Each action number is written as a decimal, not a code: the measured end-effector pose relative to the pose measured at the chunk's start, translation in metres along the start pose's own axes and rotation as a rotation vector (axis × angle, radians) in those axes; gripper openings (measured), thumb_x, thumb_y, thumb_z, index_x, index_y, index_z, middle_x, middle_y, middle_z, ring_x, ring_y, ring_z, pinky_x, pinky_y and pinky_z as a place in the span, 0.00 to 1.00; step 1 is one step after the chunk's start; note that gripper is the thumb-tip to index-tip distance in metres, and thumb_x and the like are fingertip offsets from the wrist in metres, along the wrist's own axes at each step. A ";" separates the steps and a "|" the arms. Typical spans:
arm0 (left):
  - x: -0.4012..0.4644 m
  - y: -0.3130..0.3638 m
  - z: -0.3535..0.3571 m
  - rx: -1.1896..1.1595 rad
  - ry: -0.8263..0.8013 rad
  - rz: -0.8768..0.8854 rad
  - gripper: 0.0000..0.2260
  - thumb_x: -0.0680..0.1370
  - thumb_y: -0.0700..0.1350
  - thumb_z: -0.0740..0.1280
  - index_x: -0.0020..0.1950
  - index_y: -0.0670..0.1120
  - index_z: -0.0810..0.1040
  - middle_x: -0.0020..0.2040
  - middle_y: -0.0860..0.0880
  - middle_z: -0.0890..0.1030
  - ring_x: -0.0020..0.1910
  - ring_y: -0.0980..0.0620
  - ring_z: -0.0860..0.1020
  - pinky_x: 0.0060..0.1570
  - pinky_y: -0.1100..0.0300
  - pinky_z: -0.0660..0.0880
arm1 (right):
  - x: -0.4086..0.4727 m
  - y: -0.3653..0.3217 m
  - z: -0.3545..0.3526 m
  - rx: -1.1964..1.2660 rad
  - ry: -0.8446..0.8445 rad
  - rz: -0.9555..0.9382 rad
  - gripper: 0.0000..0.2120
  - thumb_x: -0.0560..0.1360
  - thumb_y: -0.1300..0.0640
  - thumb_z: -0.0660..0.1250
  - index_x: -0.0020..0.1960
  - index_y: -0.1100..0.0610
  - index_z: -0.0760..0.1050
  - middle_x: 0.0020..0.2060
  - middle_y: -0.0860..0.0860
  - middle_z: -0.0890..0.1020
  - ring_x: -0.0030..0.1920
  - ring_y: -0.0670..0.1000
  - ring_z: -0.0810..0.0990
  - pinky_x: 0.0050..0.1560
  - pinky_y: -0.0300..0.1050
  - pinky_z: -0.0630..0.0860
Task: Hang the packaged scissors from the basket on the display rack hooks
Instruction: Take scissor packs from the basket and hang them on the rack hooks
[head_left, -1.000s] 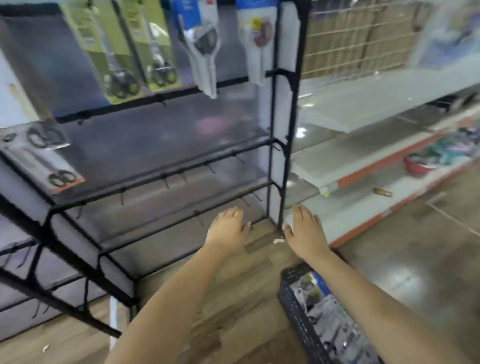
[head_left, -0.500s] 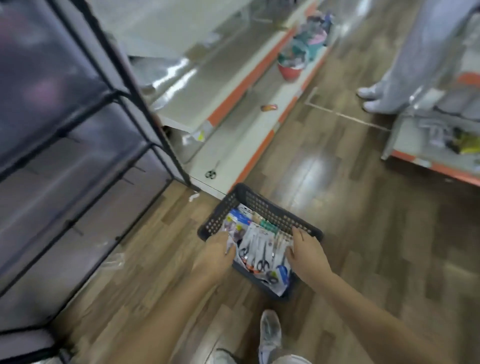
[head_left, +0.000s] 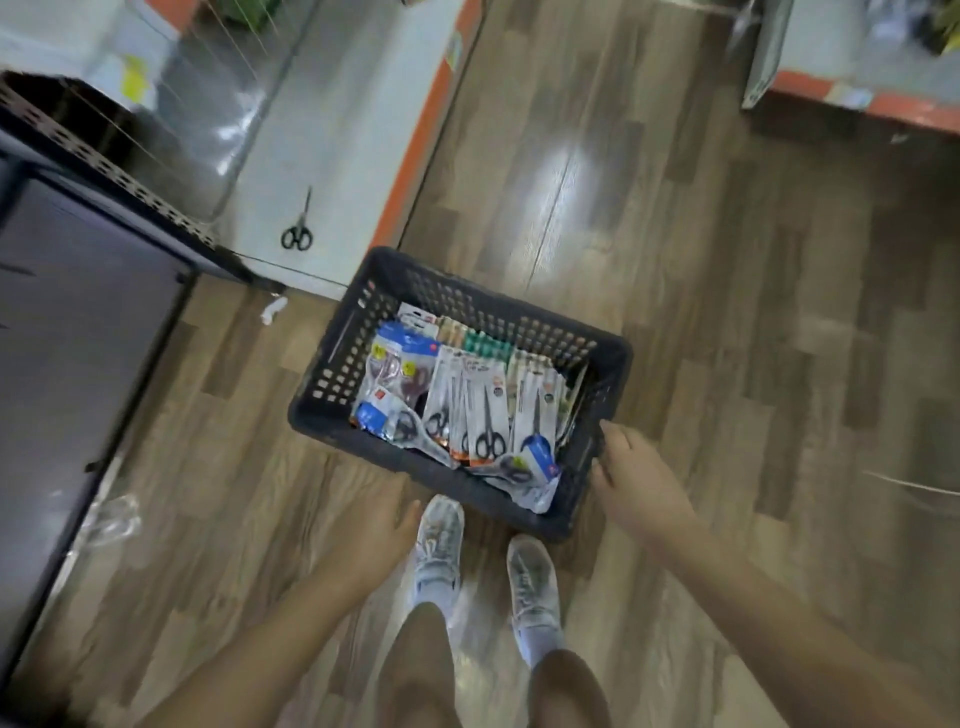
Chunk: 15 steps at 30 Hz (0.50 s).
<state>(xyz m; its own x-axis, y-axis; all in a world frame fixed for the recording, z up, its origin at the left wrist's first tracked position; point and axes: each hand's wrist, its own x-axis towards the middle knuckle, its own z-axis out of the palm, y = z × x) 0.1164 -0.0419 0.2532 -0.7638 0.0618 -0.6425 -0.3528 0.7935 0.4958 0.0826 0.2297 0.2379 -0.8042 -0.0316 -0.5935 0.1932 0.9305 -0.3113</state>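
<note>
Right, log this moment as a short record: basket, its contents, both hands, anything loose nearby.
basket: dark perforated basket on the wood floor, in front of the person's shoes
contents: packaged scissors, many packs, overlapping
left hand: left hand beside the basket's near-left corner, holding nothing
right hand: right hand at the basket's right end, fingers by the rim; grip unclear
loose item: unpackaged scissors on the low white shelf
</note>
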 end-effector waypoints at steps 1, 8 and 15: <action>0.018 -0.010 0.005 0.004 -0.009 -0.020 0.18 0.75 0.50 0.55 0.60 0.44 0.73 0.54 0.44 0.78 0.53 0.43 0.77 0.51 0.52 0.74 | 0.017 -0.001 0.009 0.042 0.005 0.022 0.24 0.81 0.55 0.56 0.74 0.59 0.57 0.70 0.54 0.66 0.68 0.53 0.67 0.64 0.44 0.66; 0.144 -0.074 0.069 0.077 0.023 -0.091 0.13 0.80 0.45 0.60 0.62 0.41 0.73 0.59 0.45 0.77 0.57 0.47 0.76 0.55 0.54 0.72 | 0.120 0.017 0.114 0.289 -0.024 0.179 0.23 0.80 0.56 0.57 0.74 0.59 0.59 0.67 0.57 0.69 0.58 0.55 0.74 0.53 0.47 0.71; 0.267 -0.098 0.147 0.017 -0.025 -0.118 0.13 0.79 0.48 0.63 0.54 0.38 0.72 0.49 0.44 0.74 0.50 0.44 0.74 0.46 0.55 0.69 | 0.229 0.038 0.203 0.450 0.034 0.288 0.26 0.80 0.55 0.59 0.75 0.61 0.57 0.68 0.58 0.68 0.62 0.56 0.72 0.52 0.42 0.67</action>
<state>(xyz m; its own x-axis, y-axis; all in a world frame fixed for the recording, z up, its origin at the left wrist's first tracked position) 0.0265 -0.0143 -0.0534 -0.7038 -0.0180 -0.7102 -0.4303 0.8062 0.4060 0.0194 0.1837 -0.0606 -0.6994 0.2209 -0.6798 0.6247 0.6511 -0.4311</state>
